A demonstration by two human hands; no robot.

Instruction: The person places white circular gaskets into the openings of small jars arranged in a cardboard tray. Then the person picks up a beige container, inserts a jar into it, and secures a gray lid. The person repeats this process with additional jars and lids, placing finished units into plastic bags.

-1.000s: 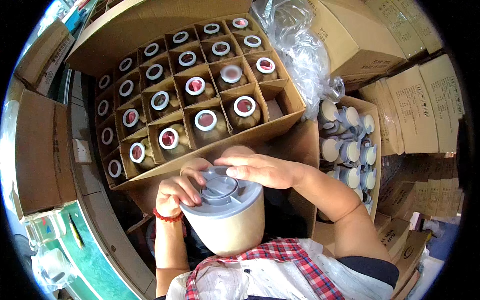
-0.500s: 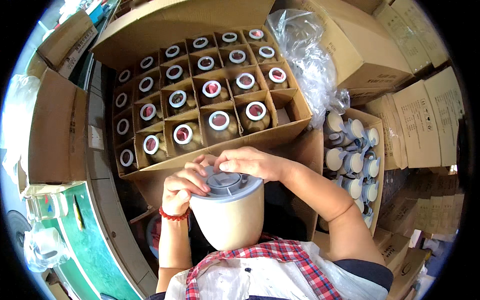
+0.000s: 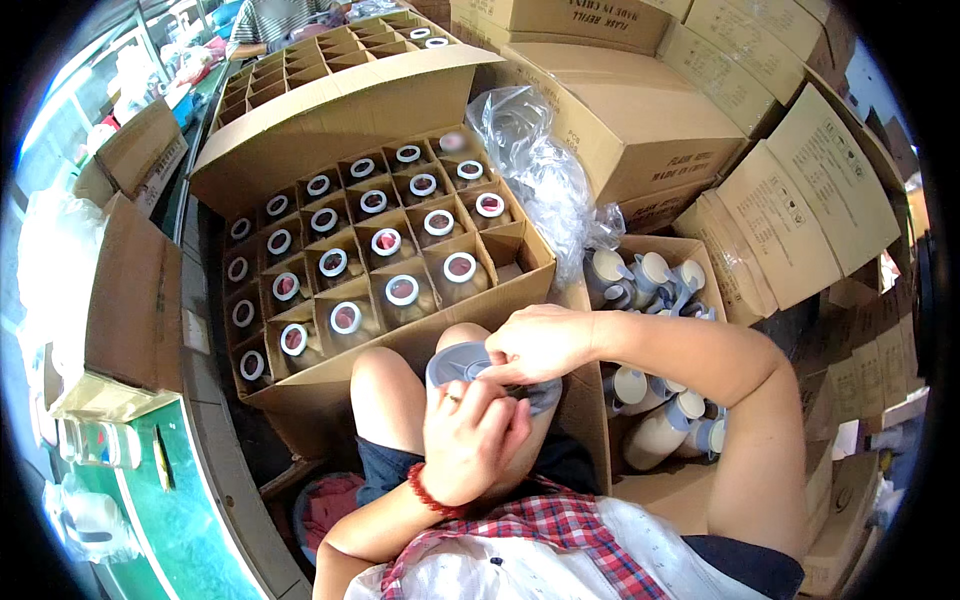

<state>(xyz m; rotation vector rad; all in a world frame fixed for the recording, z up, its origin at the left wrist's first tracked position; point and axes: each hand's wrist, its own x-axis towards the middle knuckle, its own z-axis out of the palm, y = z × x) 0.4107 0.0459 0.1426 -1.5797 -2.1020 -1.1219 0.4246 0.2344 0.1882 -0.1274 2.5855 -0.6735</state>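
Between my thighs is a round grey-blue plastic base (image 3: 449, 364), with raised rings on its upper face. My right hand (image 3: 545, 345) reaches across it from the right, its fingers closed in a pinch at the middle. My left hand (image 3: 468, 440), wearing a red bead bracelet, lies over the near edge with bent fingers. Whatever those left fingers grip is hidden. The body under the base is mostly covered by my hands. Just beyond my knees stands a divided carton (image 3: 420, 322) of glass flask liners (image 3: 401, 291) with pale rims.
To the right, an open carton (image 3: 590, 440) holds several cream jugs (image 3: 655, 430) with grey-blue parts. Clear plastic wrap (image 3: 530, 150) lies between cartons. Closed cartons (image 3: 640, 120) are stacked behind. A green-topped table (image 3: 185, 500) runs along the left. Another person (image 3: 270, 22) is at the far end.
The cream body with its grey-blue base has gone down from before my chest to between my thighs. My left hand has moved nearer me, and the view now reaches farther back.
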